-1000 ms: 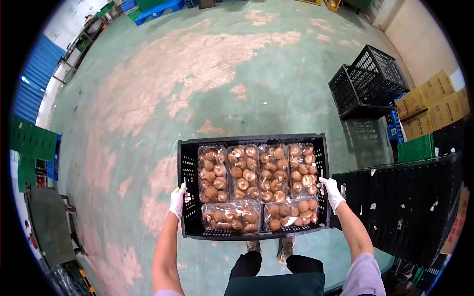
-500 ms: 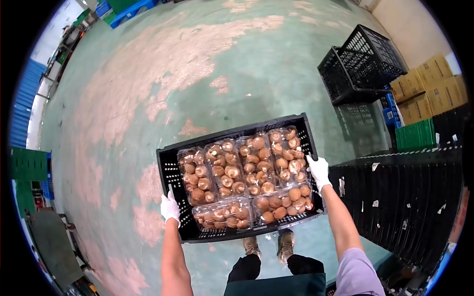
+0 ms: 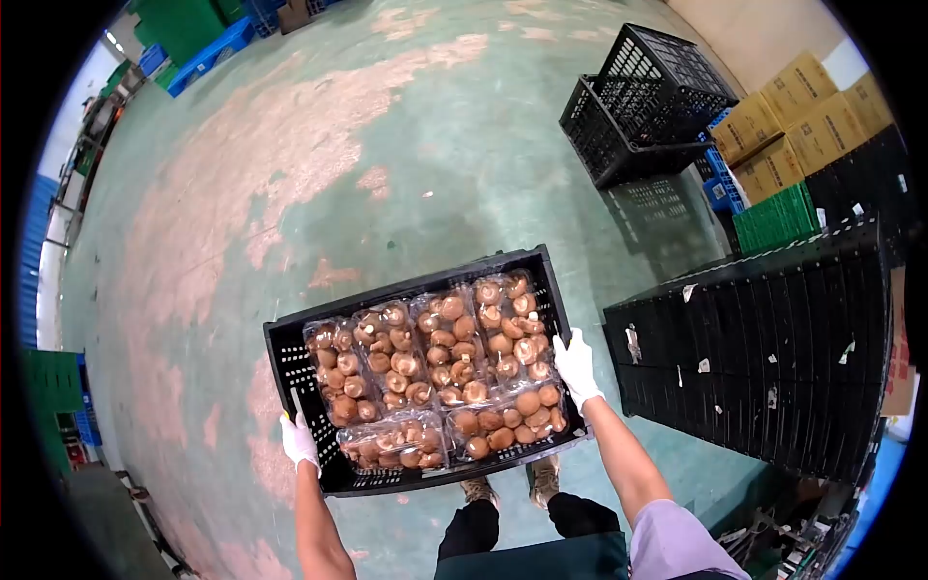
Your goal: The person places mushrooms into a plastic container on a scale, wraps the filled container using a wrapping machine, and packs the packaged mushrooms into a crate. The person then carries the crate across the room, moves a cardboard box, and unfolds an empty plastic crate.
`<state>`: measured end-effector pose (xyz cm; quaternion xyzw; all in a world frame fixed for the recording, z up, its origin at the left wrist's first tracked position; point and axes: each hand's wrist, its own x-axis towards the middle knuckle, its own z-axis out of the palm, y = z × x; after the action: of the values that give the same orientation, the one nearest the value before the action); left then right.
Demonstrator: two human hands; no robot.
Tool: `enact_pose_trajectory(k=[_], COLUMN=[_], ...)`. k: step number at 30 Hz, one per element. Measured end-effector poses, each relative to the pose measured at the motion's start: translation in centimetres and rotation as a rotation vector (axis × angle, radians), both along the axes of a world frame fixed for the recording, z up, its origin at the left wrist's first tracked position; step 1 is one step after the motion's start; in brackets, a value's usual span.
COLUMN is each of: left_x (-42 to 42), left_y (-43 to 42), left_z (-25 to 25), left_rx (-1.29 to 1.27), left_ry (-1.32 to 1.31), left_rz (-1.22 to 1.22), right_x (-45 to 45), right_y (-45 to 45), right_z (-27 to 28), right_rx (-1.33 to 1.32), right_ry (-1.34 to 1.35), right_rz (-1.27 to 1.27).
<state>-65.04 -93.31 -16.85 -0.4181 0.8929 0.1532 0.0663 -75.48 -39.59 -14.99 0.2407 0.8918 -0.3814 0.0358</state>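
Grip: your left hand [image 3: 300, 441] closes on the left wall of the black crate [image 3: 396, 296], and your right hand [image 3: 577, 369] clasps the opposite wall. Both wear white gloves; fingers on the outer side are partly hidden.

Crate: lower centre of the frame, held off the floor [image 3: 425, 203], its right end higher in view than its left.

Contents: six clear packs [image 3: 449, 343] of brown mushrooms, four side by side along the far side, two set crosswise along the near side. Judged from this, loading looks done; the crate is lifted but not yet set down.

Pose: both your arms reach forward. Left forearm [image 3: 319, 522] runs nearly straight up the frame; right forearm [image 3: 628, 454] slants up and leftward from a pale sleeve [image 3: 686, 546]. Your shoes [image 3: 544, 483] show just below the crate's near edge.

Surroundings: stacked black crates [image 3: 744, 358] at right; cardboard boxes [image 3: 822, 130] and two openwork crates [image 3: 667, 82], upper right.
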Motion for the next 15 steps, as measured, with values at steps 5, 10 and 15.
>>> enact_pose_trajectory(k=[5,10,15], left_x=[0.0,-2.8,1.5], left_y=[-2.3,1.8,9.1], left_z=[-2.0,3.1,6.0], left_rx=[0.096,-0.081,-0.273], left_ry=[0.041,-0.292,-0.038], left_rz=[0.039,-0.015,-0.275], right_x=[-1.8,-1.8,3.2], right_y=[-0.6,-0.6,0.9], right_z=[-0.1,0.4,1.1], right_rx=[0.017,-0.126,-0.413], right_ry=[-0.012,0.036,0.321], right_rz=[0.005,-0.020,-0.373])
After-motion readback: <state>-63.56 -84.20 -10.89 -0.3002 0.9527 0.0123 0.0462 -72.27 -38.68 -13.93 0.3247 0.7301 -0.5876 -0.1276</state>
